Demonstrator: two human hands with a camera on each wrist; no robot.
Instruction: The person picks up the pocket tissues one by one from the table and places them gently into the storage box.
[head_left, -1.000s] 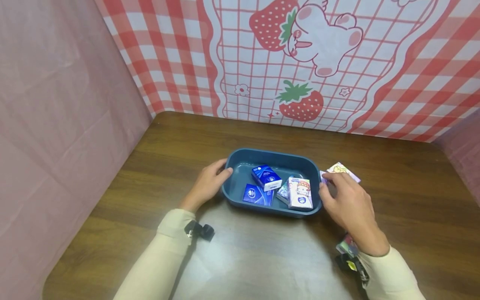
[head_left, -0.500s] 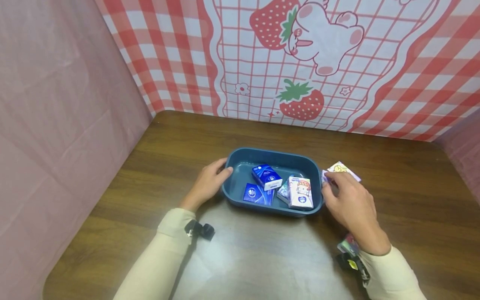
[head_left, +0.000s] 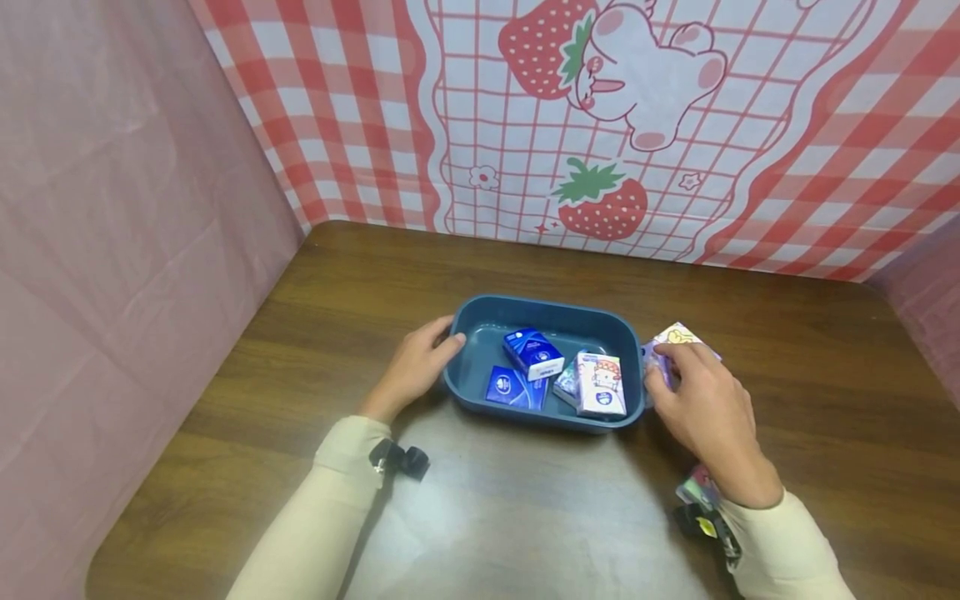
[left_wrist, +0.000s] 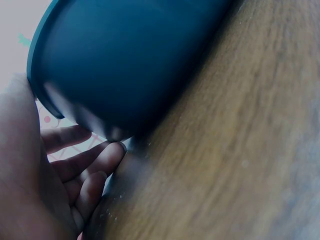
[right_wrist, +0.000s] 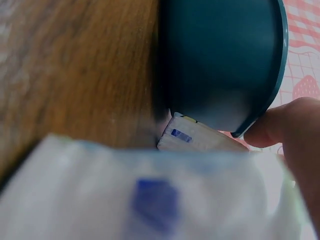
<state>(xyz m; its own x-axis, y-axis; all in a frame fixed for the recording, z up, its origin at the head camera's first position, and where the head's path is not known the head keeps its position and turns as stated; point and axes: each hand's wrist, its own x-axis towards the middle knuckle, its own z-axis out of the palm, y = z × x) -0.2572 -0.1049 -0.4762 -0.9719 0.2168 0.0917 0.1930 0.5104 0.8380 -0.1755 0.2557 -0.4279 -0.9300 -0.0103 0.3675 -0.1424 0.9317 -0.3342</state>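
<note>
Dark teal tub [head_left: 480, 346] upright near the middle of the tabletop [head_left: 390, 283], with hands at both ends. Left hand [head_left: 416, 367] at the left end: thumb over the rim, fingers bent along the outside wall, gripping the tub. Right hand [head_left: 705, 400] at the other end, arched and partly open, thumb and forefinger apart, one fingertip touching the rim in the right wrist view; a firm hold on anything, cannot tell. Inside the tub, left of its right-hand half, an upper blue pack [head_left: 534, 354] tilted across a lower blue pack [head_left: 506, 390]. On both, a round pale emblem with lettering too small to read; on the upper one's white end, more small print, also unreadable. Just to the right, a white pack [head_left: 602, 387] printed with a red-topped cartoon figure and a blue emblem, again illegible, overlapping a green patterned pack [head_left: 567, 383]. Outside, just beside the right end wall, a lilac pack [head_left: 663, 367], mostly hidden by fingers; behind it, a pack with a yellow cartoon [head_left: 678, 334]. Below the right wrist, a red-and-green pack [head_left: 693, 492], partly covered. Close to the right wrist camera, a blurred white pack [right_wrist: 90, 195] with a dark blue patch, no words legible. Around the wrists, black straps [head_left: 397, 460] against cream sleeves [head_left: 307, 508]. At the back, a red-and-white checked cloth [head_left: 675, 108] with strawberries and a white cartoon animal; at the sides, plain pink cloth [head_left: 135, 208].
</note>
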